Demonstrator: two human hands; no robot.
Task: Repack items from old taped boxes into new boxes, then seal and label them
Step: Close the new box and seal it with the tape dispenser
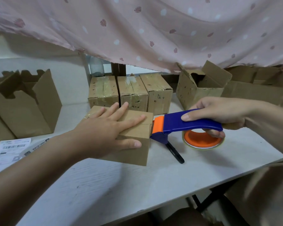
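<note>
On the bench (170, 185) the new box (132, 152) sits at centre, with the old taped boxes (132, 93) at twelve o'clock. We should press the tape dispenser (173, 123), at three o'clock, firmly down the box's side. Our left hand (108, 129) lies flat, steadying the top; our right hand (219, 113) grips the dispenser's handle.

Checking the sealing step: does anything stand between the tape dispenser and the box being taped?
Nothing visible does. The tape dispenser, gripped by the right hand, meets the box at its top right edge. The left hand presses flat on the box top. A black pen lies on the table below the dispenser.
</note>
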